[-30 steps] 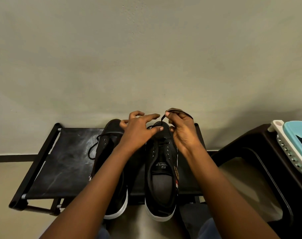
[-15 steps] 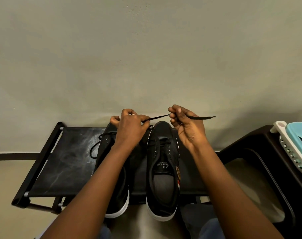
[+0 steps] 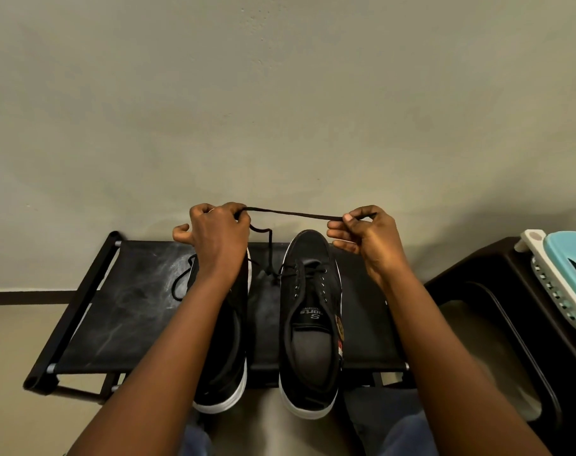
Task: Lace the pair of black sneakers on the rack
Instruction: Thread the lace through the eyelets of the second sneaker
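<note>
Two black sneakers with white soles stand side by side on a black fabric rack [image 3: 122,311], toes toward the wall. The right sneaker [image 3: 311,324] has a lace through its front eyelets. A black lace [image 3: 290,213] is stretched taut between my hands above the toes, and one strand drops from my left hand to the right sneaker's eyelets. My left hand [image 3: 219,238] grips one part of the lace; my right hand [image 3: 365,235] pinches its end between thumb and forefinger. The left sneaker [image 3: 227,357] lies mostly under my left forearm, a loose lace loop [image 3: 181,281] beside it.
A plain grey wall rises right behind the rack. A dark plastic stool or bin [image 3: 497,324] stands at the right, with a white and light-blue basket [image 3: 556,278] on its edge. My knees show at the bottom of the frame.
My hands have drawn apart and risen, pulling the lace out longer and taut between them. The left hand shifted left, the right hand shifted right.
</note>
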